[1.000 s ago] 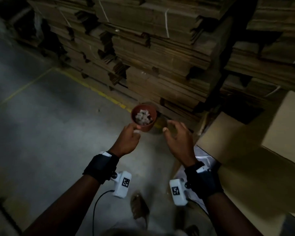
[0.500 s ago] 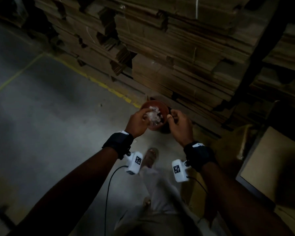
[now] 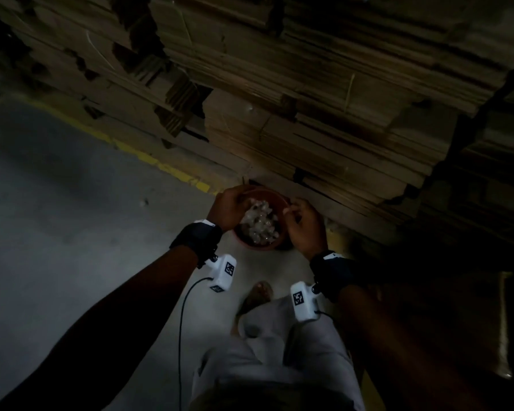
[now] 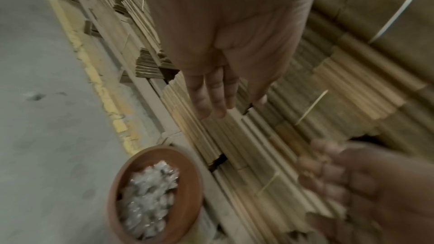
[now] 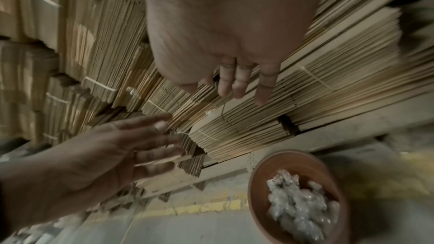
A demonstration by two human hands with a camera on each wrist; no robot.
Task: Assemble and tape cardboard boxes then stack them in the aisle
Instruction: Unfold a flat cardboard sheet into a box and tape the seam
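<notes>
Both hands are hovering empty over a terracotta bowl [image 3: 260,223] of crumpled tape scraps: left hand [image 3: 227,210] spread flat, right hand [image 3: 304,229] loosely curled. Bundled flat cardboard boxes [image 3: 324,134] are lying straight ahead, edges horizontal, equally reachable

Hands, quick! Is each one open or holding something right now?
Left hand: open, fingers spread, holding nothing.
Right hand: open, fingers fairly straight, holding nothing.

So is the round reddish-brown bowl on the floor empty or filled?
Filled: the round reddish-brown bowl holds a heap of shiny crumpled clear scraps, piled near its rim.
</notes>
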